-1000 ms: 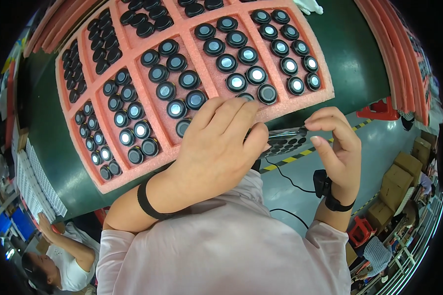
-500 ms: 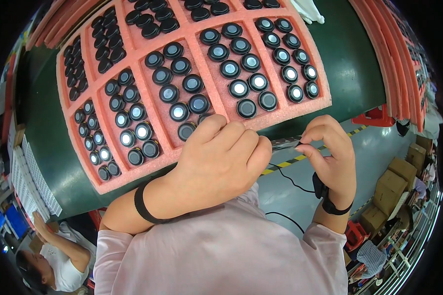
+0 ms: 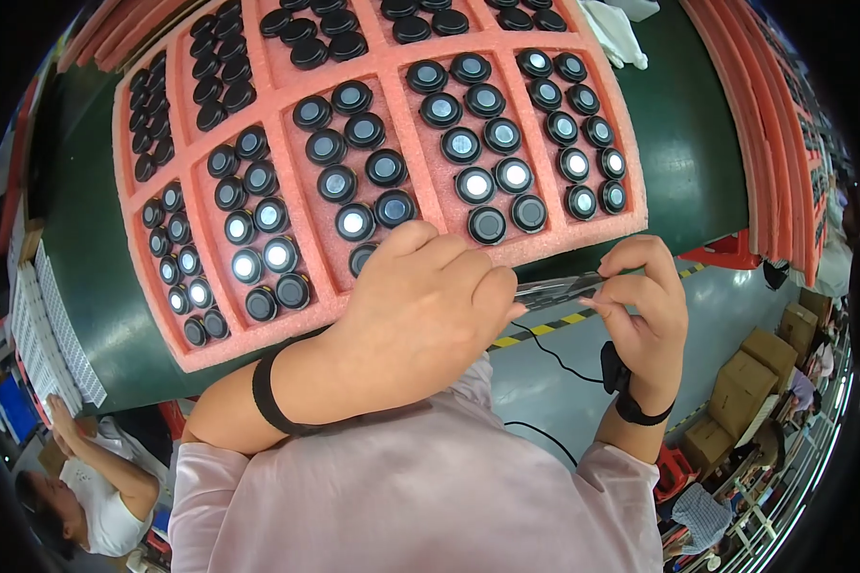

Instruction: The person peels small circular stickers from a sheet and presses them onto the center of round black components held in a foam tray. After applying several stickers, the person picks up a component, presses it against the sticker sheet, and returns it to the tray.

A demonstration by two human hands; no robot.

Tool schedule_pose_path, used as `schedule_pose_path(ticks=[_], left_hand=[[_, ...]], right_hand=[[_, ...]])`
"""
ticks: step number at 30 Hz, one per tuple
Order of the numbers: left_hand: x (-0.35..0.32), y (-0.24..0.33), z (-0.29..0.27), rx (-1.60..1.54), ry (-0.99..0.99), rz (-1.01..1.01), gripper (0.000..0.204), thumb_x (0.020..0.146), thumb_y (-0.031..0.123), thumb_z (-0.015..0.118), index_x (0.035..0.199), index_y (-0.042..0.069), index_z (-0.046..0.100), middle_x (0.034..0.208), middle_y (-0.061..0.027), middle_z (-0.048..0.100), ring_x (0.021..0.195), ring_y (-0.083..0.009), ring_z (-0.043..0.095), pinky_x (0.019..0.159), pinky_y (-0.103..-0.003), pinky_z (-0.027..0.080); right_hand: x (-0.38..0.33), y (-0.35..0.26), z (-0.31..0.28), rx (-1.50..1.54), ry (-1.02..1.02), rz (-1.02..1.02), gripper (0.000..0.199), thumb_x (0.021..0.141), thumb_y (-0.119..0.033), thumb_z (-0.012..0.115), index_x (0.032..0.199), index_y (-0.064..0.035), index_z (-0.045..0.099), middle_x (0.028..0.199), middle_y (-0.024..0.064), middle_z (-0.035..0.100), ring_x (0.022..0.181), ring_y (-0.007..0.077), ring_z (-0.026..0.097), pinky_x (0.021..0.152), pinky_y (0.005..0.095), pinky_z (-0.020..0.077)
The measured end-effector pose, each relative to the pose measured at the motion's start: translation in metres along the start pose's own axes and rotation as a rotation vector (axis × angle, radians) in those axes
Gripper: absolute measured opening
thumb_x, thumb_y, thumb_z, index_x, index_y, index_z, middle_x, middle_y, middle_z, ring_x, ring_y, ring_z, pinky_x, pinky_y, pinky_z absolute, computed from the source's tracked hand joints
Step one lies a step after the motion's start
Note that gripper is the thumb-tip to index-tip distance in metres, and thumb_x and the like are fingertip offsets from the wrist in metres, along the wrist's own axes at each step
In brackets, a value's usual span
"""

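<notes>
A pink foam tray [image 3: 411,205] with several compartments lies on the green table [image 3: 693,162]; it is filled with round black parts with shiny centres [image 3: 475,183]. My left hand [image 3: 420,310] is closed over the near edge of the tray and grips one end of a thin dark flat strip [image 3: 559,286]. My right hand [image 3: 645,301] pinches the other end of that strip, just off the table's near edge. What lies under my left palm is hidden.
Stacked pink foam trays [image 3: 784,143] stand at the right of the table. A white cloth [image 3: 616,29] lies at the far right. Cardboard boxes [image 3: 750,382] sit on the floor at right. Another person [image 3: 96,477] is seated at lower left.
My hands and the strip have stayed together at the tray's near edge; the view has shifted a little, so the tray sits slightly lower and closer.
</notes>
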State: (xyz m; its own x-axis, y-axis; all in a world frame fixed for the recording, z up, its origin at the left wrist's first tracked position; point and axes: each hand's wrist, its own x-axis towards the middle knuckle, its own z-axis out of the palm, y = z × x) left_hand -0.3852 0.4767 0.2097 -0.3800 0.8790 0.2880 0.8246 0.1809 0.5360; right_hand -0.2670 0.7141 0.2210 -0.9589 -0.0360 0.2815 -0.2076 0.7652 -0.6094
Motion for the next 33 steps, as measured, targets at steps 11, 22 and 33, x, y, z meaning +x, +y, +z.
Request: schedule_pose_path(ticks=[11,22,33], left_hand=[[0.026,0.013,0.03,0.165,-0.054,0.138,0.022,0.082,0.027,0.073,0.088,0.008,0.066,0.116,-0.0108,0.063,0.116,-0.0291,0.057,0.105,-0.05,0.041],[0.04,0.008,0.054,0.085,-0.019,0.139,0.017,0.079,0.024,0.068,0.079,0.008,0.064,0.127,-0.0134,0.063,0.128,-0.0319,0.054,0.115,-0.06,0.033],[0.042,0.005,0.048,0.149,-0.112,0.176,0.02,0.088,0.027,0.063,0.093,0.009,0.072,0.126,-0.0178,0.065,0.131,-0.0361,0.054,0.119,-0.059,0.029]], right_hand=[[0.029,0.023,-0.012,0.22,-0.049,0.411,0.011,0.092,0.001,0.067,0.095,0.0,0.057,0.097,0.002,0.052,0.091,0.0115,0.053,0.08,0.0264,0.0448],[0.042,0.034,-0.004,0.2,-0.168,0.556,0.005,0.1,0.0,0.06,0.097,0.0003,0.057,0.093,-0.0002,0.052,0.08,0.0055,0.058,0.073,0.0208,0.047],[0.042,0.033,0.002,0.18,-0.14,0.58,0.005,0.097,0.001,0.063,0.096,0.0017,0.058,0.091,0.0018,0.052,0.079,0.0079,0.057,0.07,0.0231,0.0515]])
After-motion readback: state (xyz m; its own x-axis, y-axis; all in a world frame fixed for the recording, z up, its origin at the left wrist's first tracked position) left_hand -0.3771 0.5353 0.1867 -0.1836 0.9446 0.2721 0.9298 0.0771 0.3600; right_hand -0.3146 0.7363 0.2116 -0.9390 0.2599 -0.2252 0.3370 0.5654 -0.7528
